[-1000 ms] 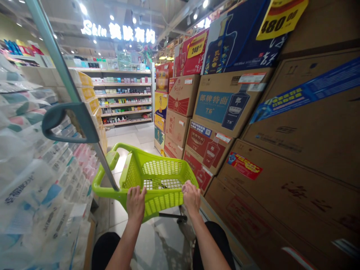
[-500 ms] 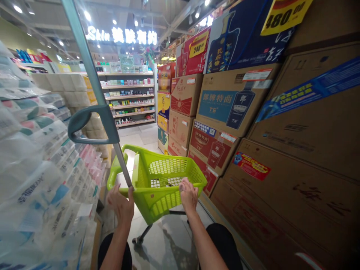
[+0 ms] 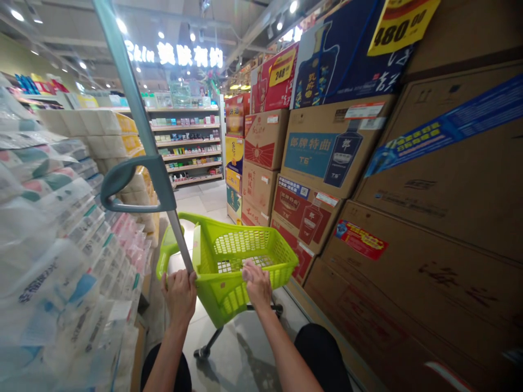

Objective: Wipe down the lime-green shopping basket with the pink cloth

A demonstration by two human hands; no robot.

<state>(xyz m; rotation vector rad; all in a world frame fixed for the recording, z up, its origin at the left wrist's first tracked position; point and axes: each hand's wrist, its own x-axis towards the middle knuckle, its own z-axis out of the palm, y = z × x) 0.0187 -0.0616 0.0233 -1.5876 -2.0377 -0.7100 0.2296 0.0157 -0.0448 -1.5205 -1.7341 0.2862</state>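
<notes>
A lime-green shopping cart (image 3: 235, 283) with a perforated basket stands in front of me, side-on. A grey pole (image 3: 180, 239) with a looped grip (image 3: 137, 206) rises in front of its left part. My left hand (image 3: 180, 296) is closed over the near rim of the cart, beside the foot of the pole. My right hand (image 3: 258, 288) is at the near rim further right, fingers closed on a small crumpled pale-pink wipe or cloth (image 3: 250, 270), pressed against the rim. Its underside and the fingertips behind the rim are hidden.
Cardboard cartons (image 3: 322, 152) are stacked high along the right. Plastic-wrapped tissue packs (image 3: 61, 261) pile up on the left. Shelves (image 3: 188, 142) with small goods stand at the aisle's far end. A cart wheel (image 3: 201, 353) rests on the tiled floor (image 3: 232, 354).
My right hand has slid left along the cart's near rim with the wipe. My left hand, with fingers raised before, has closed on the rim beside the pole. The view has shifted slightly.
</notes>
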